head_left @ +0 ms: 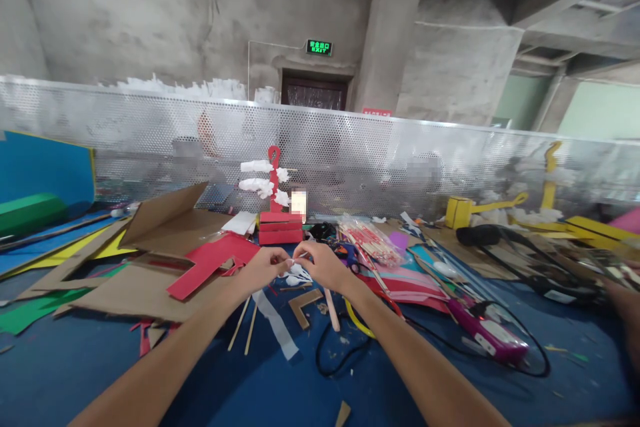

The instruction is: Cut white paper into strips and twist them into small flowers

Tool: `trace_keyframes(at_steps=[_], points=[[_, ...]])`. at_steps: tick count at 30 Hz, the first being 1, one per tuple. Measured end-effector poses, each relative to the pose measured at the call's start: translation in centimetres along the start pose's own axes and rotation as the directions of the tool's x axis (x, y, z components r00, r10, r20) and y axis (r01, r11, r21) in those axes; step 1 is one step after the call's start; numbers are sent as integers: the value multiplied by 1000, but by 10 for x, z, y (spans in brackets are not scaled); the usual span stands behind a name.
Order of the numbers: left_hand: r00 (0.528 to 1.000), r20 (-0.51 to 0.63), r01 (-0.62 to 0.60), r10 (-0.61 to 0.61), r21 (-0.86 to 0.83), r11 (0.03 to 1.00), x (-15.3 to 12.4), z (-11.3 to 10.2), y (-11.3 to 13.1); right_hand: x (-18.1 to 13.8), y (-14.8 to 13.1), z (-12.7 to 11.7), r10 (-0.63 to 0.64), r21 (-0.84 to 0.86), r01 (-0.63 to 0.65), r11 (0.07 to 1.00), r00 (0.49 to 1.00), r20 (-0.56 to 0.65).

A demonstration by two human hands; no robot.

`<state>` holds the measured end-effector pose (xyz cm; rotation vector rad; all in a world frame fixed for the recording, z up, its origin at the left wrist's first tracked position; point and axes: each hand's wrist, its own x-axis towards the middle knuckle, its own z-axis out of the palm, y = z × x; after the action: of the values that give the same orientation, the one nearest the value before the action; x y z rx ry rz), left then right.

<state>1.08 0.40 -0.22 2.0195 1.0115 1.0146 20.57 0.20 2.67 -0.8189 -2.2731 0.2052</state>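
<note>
My left hand (269,264) and my right hand (324,263) meet over the middle of the table, fingertips pinched together. Between them is a small white piece (292,262), thin and soft-looking; its exact kind is too small to make out. Just below the fingers lies a cluster of white strips (298,275), partly hidden by my hands. Two thin wooden sticks (251,328) and a translucent white strip (278,325) rest near my left wrist. Closer to my right wrist are an L-shaped cardboard piece (303,310) and a pale wooden stick (331,311).
Behind my hands stands a red cardboard box (281,229) with a red upright (274,177) bearing white rolls. Cardboard sheets (135,290) and red board (215,263) spread leftward. Bagged sticks (373,240), a purple power strip (493,335) and black cable (320,363) lie rightward. A perforated metal divider (350,160) crosses behind.
</note>
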Motion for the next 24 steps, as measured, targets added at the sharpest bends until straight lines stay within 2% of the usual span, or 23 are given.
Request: trace_keyframes(at_steps=[7, 13, 19, 24], points=[[1000, -21, -1, 1, -8, 1000, 0, 0, 4, 0, 2, 1, 25, -105, -24, 994, 1000, 4], [1000, -20, -3, 3, -15, 1000, 0, 0, 7, 0, 2, 0, 38, -120, -36, 992, 999, 14], [999, -21, 27, -28, -50, 998, 1, -1, 9, 0, 3, -3, 113, -43, -110, 993, 991, 73], [997, -36, 61, -64, -81, 995, 1, -2, 6, 1, 3, -4, 142, 127, -142, 982, 990, 11]])
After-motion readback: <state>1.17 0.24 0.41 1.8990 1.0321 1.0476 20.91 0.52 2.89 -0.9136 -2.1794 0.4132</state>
